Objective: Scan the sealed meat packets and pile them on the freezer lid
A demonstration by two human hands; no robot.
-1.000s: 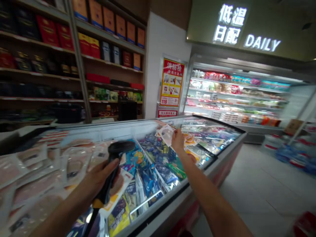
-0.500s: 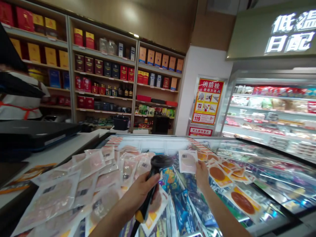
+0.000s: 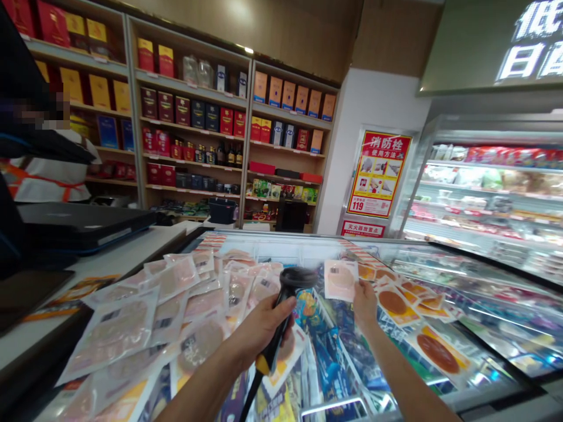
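My left hand (image 3: 264, 328) is wrapped round the handle of a black barcode scanner (image 3: 294, 278). Its head points away from me, towards the right, and its cable runs down below the wrist. Between the fingers of my right hand (image 3: 365, 302) is the right edge of a flat, clear-and-white food packet (image 3: 340, 280), held up with a small barcode at its upper left. On the left lie many similar pale packets (image 3: 116, 328), overlapping, some with barcodes showing. To the right, several packets with orange-brown round contents (image 3: 437, 353) rest on the freezer's glass.
The chest freezer (image 3: 316, 237) holds blue and yellow wrapped goods (image 3: 329, 363). A counter (image 3: 176, 237) on the left carries a black device (image 3: 88, 223). Behind are shelves of boxes (image 3: 191, 111), a person in white (image 3: 53, 176), a red poster (image 3: 379, 174) and a lit chiller (image 3: 492, 193).
The whole view has shifted slightly, so the scene sits a little further right. Both hands keep their holds on the scanner and the packet, which stay about the same distance apart.
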